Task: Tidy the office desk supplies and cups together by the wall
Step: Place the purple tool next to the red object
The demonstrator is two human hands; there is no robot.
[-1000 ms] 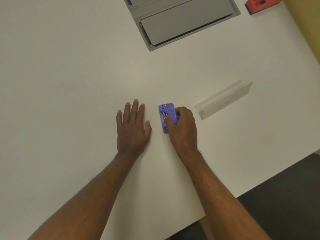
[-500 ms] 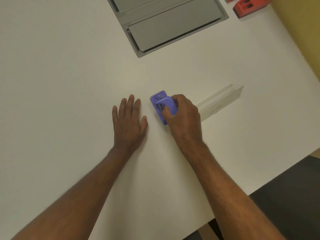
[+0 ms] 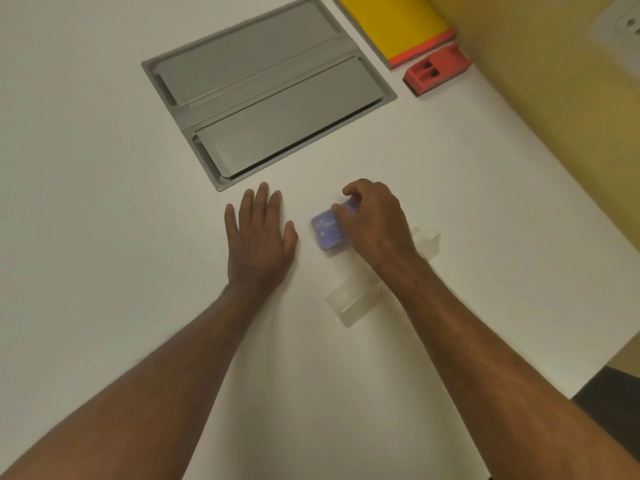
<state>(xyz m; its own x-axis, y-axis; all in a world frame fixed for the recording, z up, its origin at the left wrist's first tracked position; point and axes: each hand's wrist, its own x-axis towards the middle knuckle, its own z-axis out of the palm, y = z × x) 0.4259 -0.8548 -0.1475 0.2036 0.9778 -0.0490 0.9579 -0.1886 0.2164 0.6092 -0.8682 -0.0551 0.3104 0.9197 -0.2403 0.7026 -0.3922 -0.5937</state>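
A small purple stapler [image 3: 328, 232] is lifted off the white desk [image 3: 104, 202], with my right hand [image 3: 372, 220] shut on it from above; its underside faces me. My left hand [image 3: 258, 239] lies flat on the desk, fingers spread, just left of the stapler and holding nothing. A clear acrylic name-plate holder [image 3: 356, 301] lies on the desk under my right wrist, partly hidden by the arm. A red hole punch [image 3: 438, 69] and a yellow folder with a red edge [image 3: 394, 26] sit at the far right beside the yellow wall [image 3: 554, 98].
A grey metal cable hatch [image 3: 266, 95] is set into the desk beyond my hands. The desk's right edge runs diagonally, with dark floor [image 3: 609, 403] below it. A white wall socket [image 3: 623, 29] is on the yellow wall.
My right hand has raised the purple stapler off the desk and turned it, moving forward past the acrylic holder. The view has shifted toward the wall. My left hand stays flat.
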